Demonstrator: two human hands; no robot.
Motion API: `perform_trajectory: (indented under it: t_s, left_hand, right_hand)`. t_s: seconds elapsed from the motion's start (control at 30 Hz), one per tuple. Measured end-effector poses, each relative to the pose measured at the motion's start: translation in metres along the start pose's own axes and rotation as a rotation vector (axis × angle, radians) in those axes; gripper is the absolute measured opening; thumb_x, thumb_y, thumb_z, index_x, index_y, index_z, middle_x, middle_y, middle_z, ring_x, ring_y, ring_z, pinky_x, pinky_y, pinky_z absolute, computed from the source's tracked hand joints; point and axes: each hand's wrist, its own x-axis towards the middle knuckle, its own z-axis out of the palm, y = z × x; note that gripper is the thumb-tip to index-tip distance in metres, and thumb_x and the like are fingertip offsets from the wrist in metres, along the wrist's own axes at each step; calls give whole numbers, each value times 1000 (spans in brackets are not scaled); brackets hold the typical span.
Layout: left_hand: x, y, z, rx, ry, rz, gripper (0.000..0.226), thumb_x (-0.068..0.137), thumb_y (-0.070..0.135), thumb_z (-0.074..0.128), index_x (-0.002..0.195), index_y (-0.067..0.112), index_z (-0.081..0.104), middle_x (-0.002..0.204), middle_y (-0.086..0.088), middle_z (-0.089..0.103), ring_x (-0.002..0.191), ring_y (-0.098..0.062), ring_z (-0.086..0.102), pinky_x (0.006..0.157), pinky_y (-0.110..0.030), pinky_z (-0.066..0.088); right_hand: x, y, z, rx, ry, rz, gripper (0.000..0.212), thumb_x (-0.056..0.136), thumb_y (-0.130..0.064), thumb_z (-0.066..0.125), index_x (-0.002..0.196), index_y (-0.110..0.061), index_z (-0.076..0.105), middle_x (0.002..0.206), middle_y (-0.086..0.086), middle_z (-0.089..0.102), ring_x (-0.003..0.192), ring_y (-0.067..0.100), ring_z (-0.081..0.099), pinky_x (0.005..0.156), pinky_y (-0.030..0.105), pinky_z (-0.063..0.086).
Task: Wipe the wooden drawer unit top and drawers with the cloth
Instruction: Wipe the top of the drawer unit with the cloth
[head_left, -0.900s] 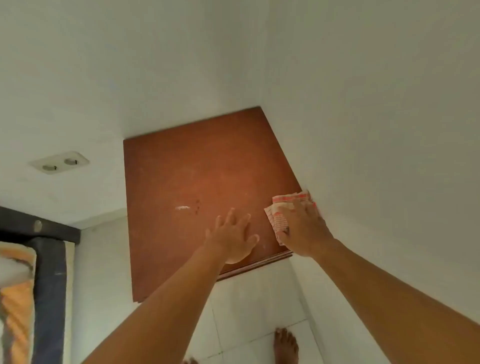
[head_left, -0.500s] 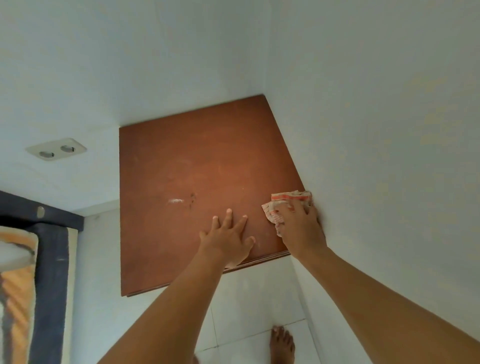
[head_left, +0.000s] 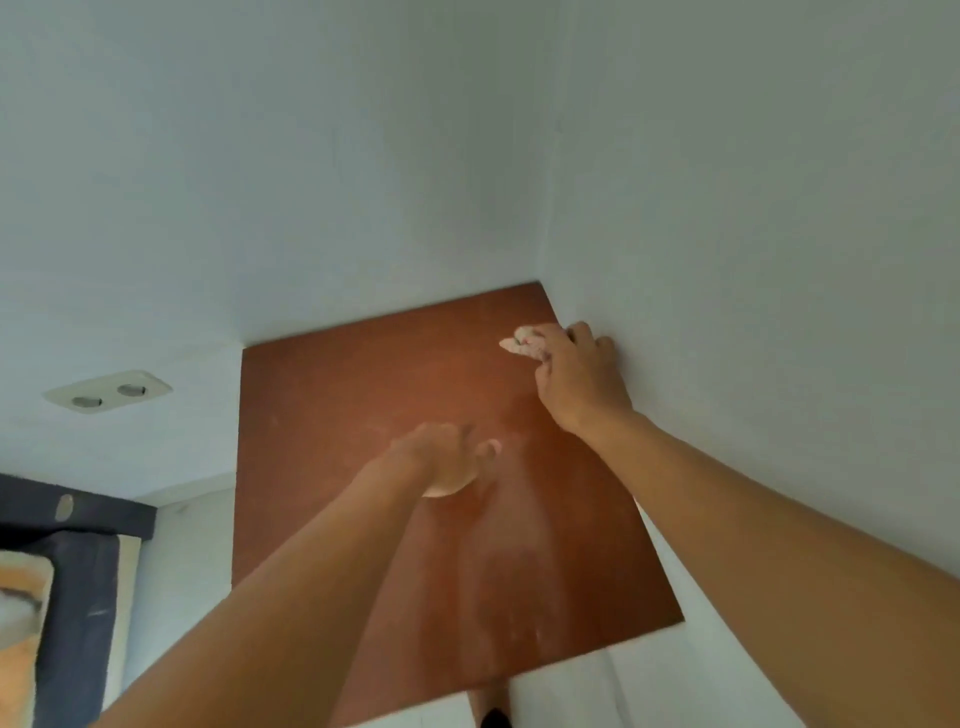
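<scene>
The reddish-brown wooden top of the drawer unit (head_left: 363, 415) fills the corner between two white walls. My right hand (head_left: 576, 379) presses a white and red cloth (head_left: 522, 344) onto the top near its far right edge, close to the right wall. My left hand (head_left: 441, 457) rests in the middle of the top, blurred, with its fingers loosely curled and nothing in it. The drawers are out of sight below the top.
A white double wall socket (head_left: 106, 392) is on the left wall. A dark bed frame with an orange and white cover (head_left: 57, 587) stands at the lower left. White floor tiles (head_left: 550, 691) and a foot (head_left: 493, 719) show below the front edge.
My right hand has slid the cloth from the front right of the top towards the back right corner. My left hand has moved further in, and the view has come closer over the top.
</scene>
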Motion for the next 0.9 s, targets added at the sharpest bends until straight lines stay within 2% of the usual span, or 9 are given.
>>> perform_trajectory:
  t_s: [0.2,0.3,0.37,0.47,0.53,0.63,0.77,0.9]
  left_hand:
    - [93,-14,-76,52,133,38,67,100,64,34,159,33,31,167,-2,29,155,-28,23,121,-57,24]
    - [128,-21,-91,102,153,15,61,103,56,36,160,36,27,169,-1,20,156,-27,17,119,-56,21]
    - [144,-25,-92,120,140,-7,62,104,53,37,161,36,23,171,-1,13,157,-28,13,120,-56,19]
    - [159,-31,-79,157,129,-15,66,103,52,35,163,37,12,173,-1,-1,158,-31,3,122,-59,15]
    - [164,-35,-72,190,160,-1,66,104,53,30,163,39,4,172,-1,-8,158,-32,-2,122,-61,12]
    - [166,-38,-61,209,170,-1,64,104,55,21,162,42,-5,171,1,-17,158,-31,-10,121,-65,7]
    - [167,-39,-56,180,176,-10,62,104,55,16,160,45,-8,170,2,-20,157,-29,-15,120,-67,2]
    - [169,-39,-57,184,168,-32,60,104,56,11,160,46,-8,170,3,-21,157,-28,-15,119,-69,1]
  right_hand:
    - [125,-23,14,-61,44,-60,54,98,-17,48,150,-32,43,144,9,45,126,37,40,108,40,36]
    - [155,-21,41,-150,-84,-52,56,95,-34,52,149,-33,41,152,10,39,134,39,36,112,46,35]
    - [163,-17,57,-208,-141,-86,57,94,-44,54,149,-32,42,154,7,38,139,37,34,112,50,36]
    - [163,-7,77,-235,-121,-216,59,96,-44,50,153,-32,37,158,3,36,145,33,29,118,52,27]
    - [161,2,91,-242,-167,-245,61,103,-44,38,161,-37,20,167,2,19,155,32,12,125,55,12]
    - [156,13,110,-257,-203,-200,62,105,-51,20,161,-43,-6,172,-5,-8,158,28,-14,125,57,-7]
    - [155,13,116,-268,-167,-195,63,105,-53,17,160,-42,-11,172,-6,-12,157,28,-18,124,56,-13]
    - [155,16,119,-289,-134,-201,64,104,-53,17,161,-39,-10,172,-5,-8,158,30,-13,125,56,-8]
